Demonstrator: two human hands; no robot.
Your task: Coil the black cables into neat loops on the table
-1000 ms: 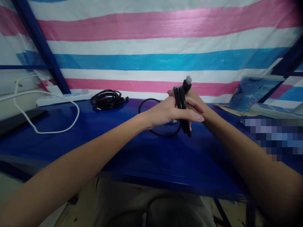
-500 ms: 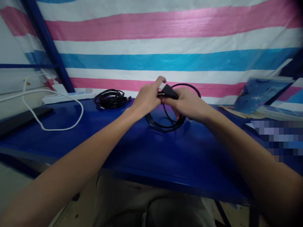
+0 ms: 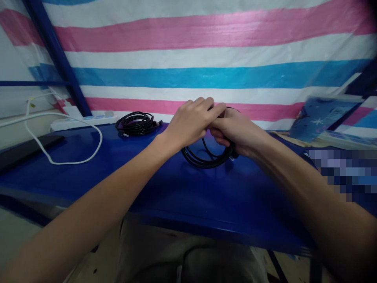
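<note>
A looped black cable (image 3: 203,162) hangs between my two hands, just over the blue table (image 3: 188,196). My left hand (image 3: 193,121) is closed over its upper part, back of the hand towards me, fingertips meeting the right hand. Wrapped round the cable's right side is my right hand (image 3: 234,127), its fingers curled. The cable's plug is hidden behind the hands; a small end pokes out below the right hand. Further left lies a second coiled black cable (image 3: 137,125), with its connectors at the coil's right side, touched by neither hand.
A white power strip (image 3: 85,122) with a charger plugged in stands at the back left. A white cord (image 3: 101,137) loops across the table beside a flat black object (image 3: 29,151). At the right is a blue package (image 3: 324,116). A striped sheet (image 3: 188,55) hangs behind.
My left hand has moved right and over the plug, which was visible between the hands and is now covered. The right hand has turned slightly, and the loops hang a little lower.
</note>
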